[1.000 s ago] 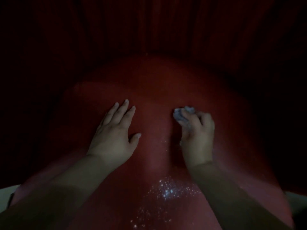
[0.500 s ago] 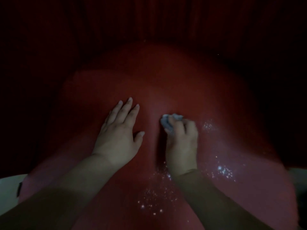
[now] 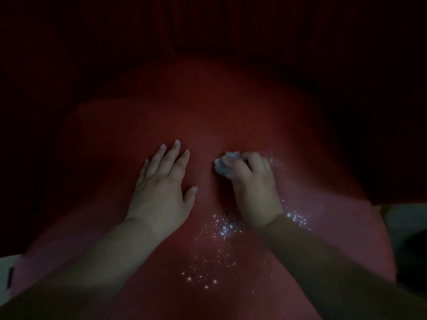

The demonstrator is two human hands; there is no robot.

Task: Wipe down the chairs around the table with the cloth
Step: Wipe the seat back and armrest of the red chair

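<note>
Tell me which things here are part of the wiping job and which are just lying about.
Part of the job:
- cloth, bunched in the right hand
- red chair surface, with glinting specks on it
- left hand, flat on the chair

Just there:
- pale patch at the right edge, too dark to identify
- dark red backdrop

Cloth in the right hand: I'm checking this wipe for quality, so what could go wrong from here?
1. The cloth is balled up small in the right hand, so each pass probably covers little of the red seat.
2. Glinting specks lie near the wrists, behind the cloth; they could be missed.
3. The left hand rests flat on the seat and may hide an unwiped patch.
4. The view is dim, so leftover dirt would be hard to see.
</note>
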